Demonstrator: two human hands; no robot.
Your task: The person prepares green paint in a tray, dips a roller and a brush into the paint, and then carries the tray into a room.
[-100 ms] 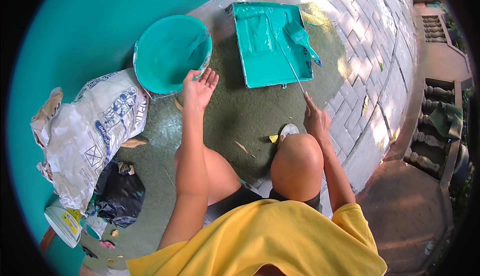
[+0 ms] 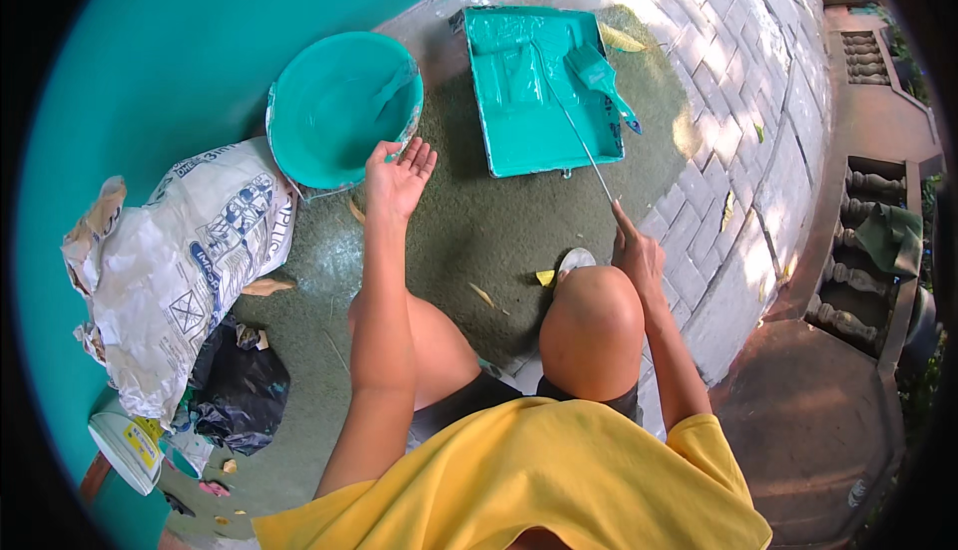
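Note:
My right hand (image 2: 639,259) is closed around the handle end of a paint roller (image 2: 577,134), its index finger stretched along the rod. The thin metal rod runs away from me into a paint tray (image 2: 555,164), where the teal-coated roller head lies near the far end. Across the tray's right edge rests a paint-covered brush (image 2: 596,73), its handle poking out over the side. My left hand (image 2: 396,183) is palm up with fingers apart, at the near right rim of a round tub (image 2: 334,101) of teal paint. Whether it touches the rim I cannot tell.
A crumpled white sack (image 2: 215,241) leans by the teal wall (image 2: 150,61) on the left. Below it are a black plastic bag (image 2: 242,390) and a white bucket (image 2: 128,447). Grey paving bricks (image 2: 718,131) and a balustrade (image 2: 856,280) lie right. Dry leaves dot the ground.
My right hand has shifted slightly toward me, drawing the roller's rod a little with it. The left hand stays nearly where it was.

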